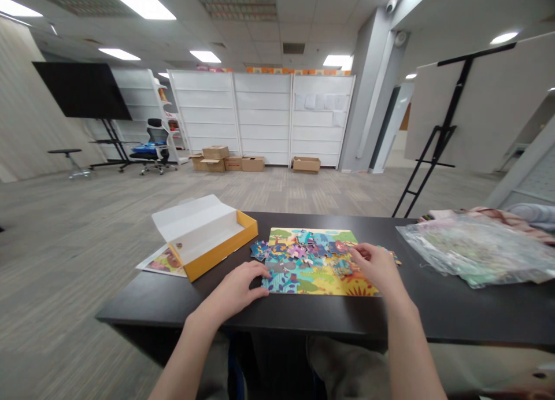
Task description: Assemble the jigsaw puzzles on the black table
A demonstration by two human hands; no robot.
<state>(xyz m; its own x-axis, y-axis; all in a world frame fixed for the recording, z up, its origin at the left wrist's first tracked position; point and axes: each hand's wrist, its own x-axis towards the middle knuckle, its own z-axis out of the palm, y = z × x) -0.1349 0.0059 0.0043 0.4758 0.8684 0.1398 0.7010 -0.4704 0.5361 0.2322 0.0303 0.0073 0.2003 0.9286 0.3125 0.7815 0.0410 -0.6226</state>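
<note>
A colourful jigsaw board [312, 287] with a printed animal scene lies flat on the black table. Loose puzzle pieces [299, 251] are heaped across its upper middle, and several spill past its left edge. My left hand [247, 278] rests at the board's lower left, thumb and fingers apart, fingertips touching its edge. Over the right part of the board, my right hand [370, 261] has its fingers drawn together in a pinch at a small puzzle piece, which is mostly hidden by the fingertips. A few more pieces show just behind that hand.
An open yellow box [221, 250] with a white lid stands at the left of the black table [173, 302], on top of a printed sheet [162, 261]. Clear plastic bags [472, 247] lie on the right. Beyond are cardboard boxes [215, 159], white shelves and a black stand.
</note>
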